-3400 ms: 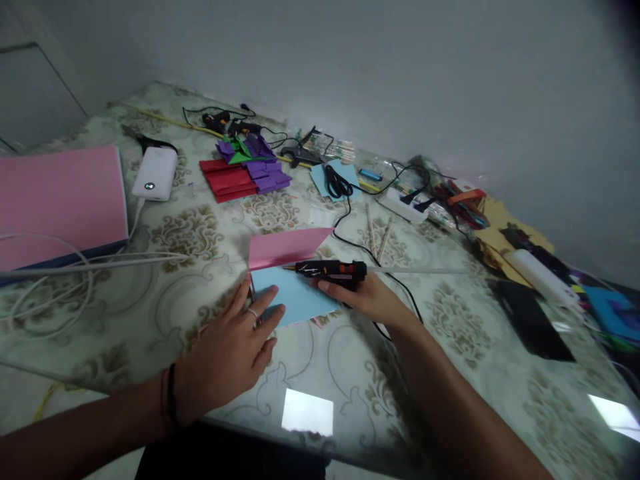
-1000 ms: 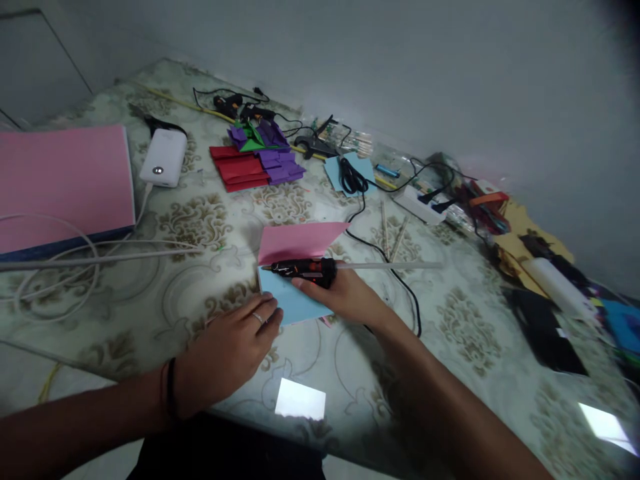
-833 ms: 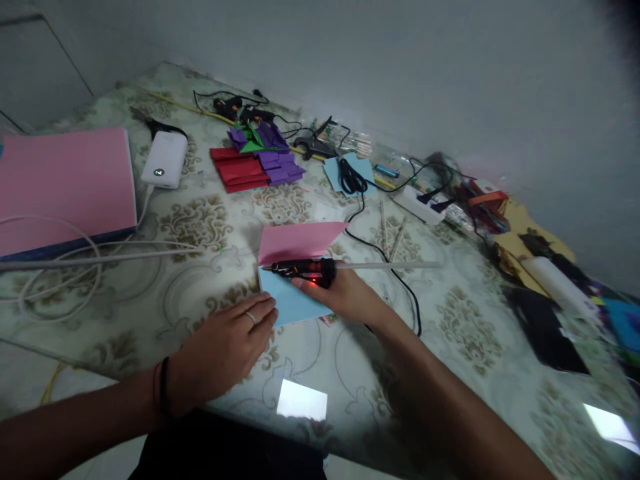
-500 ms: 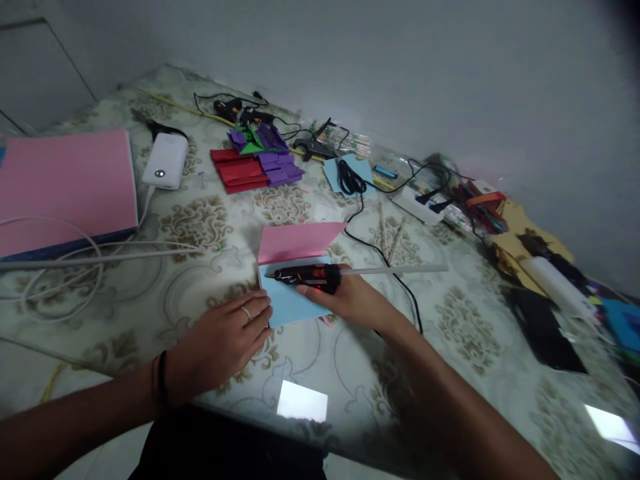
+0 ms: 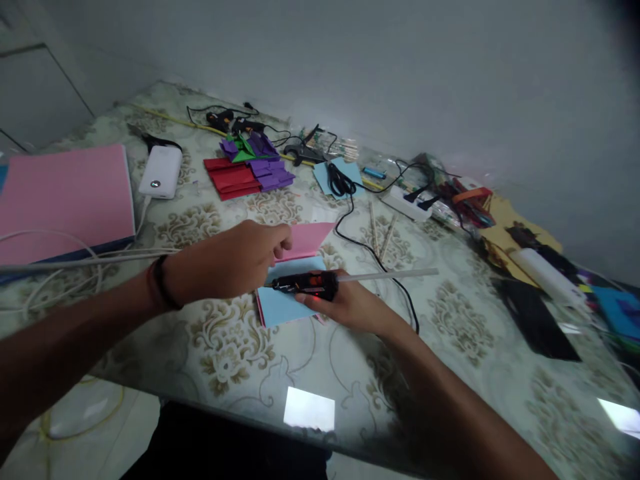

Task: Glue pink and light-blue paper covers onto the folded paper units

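A black glue gun [image 5: 313, 285] with orange markings is gripped in my right hand [image 5: 353, 307]. A long pale glue stick [image 5: 390, 274] juts from its back, and a small red light glows on its body. Its nozzle points left over a light blue paper [image 5: 290, 312]. Behind this, a pink paper flap [image 5: 313, 239] stands raised. My left hand [image 5: 240, 259] is closed with curled fingers in front of the flap's left part, near the nozzle; whatever its fingertips hold is hidden.
Folded red paper [image 5: 233, 180] and purple paper [image 5: 273, 175] lie behind. A white power bank [image 5: 161, 172] sits beside a pink sheet [image 5: 65, 197] at left. A black cord [image 5: 367, 248] curves behind my right hand. A power strip [image 5: 407, 202] and a black phone-like slab [image 5: 537, 320] lie right.
My left hand has lifted from the blue paper's left edge and moved up to the pink flap, its fingers now curled. My right hand keeps hold of the glue gun. The view has shifted slightly.
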`<state>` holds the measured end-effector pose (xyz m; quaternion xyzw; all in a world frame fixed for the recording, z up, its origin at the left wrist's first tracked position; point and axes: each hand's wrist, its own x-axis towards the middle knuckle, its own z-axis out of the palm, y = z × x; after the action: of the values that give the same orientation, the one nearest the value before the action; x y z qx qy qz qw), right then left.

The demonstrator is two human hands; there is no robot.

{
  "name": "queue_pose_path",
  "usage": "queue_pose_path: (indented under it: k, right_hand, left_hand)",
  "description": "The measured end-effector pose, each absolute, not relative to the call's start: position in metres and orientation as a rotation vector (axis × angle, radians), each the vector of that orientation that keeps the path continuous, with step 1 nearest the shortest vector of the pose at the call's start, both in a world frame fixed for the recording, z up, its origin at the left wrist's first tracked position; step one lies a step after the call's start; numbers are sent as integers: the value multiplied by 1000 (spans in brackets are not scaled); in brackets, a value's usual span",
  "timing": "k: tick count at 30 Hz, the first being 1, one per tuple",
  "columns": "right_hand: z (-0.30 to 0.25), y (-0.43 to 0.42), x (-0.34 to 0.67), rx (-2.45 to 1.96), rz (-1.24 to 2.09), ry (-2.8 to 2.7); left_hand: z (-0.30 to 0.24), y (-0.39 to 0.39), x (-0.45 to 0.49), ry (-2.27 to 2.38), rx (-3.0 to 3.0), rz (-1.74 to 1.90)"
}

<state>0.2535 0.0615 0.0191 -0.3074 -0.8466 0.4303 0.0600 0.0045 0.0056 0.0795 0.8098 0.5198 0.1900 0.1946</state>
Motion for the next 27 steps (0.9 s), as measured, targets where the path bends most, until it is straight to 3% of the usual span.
queue_pose_path:
  k: [4, 9, 27]
  right_hand:
    - [20, 60, 254, -906, 1276, -2567]
    - [21, 58, 256, -884, 1269, -2546]
    - [22, 55, 262, -834, 1330, -2544]
  left_hand:
    - [76, 43, 21, 1337, 2280, 63]
    - [66, 70, 29, 1199, 2293, -99]
    - [40, 80, 31, 857, 2474, 23]
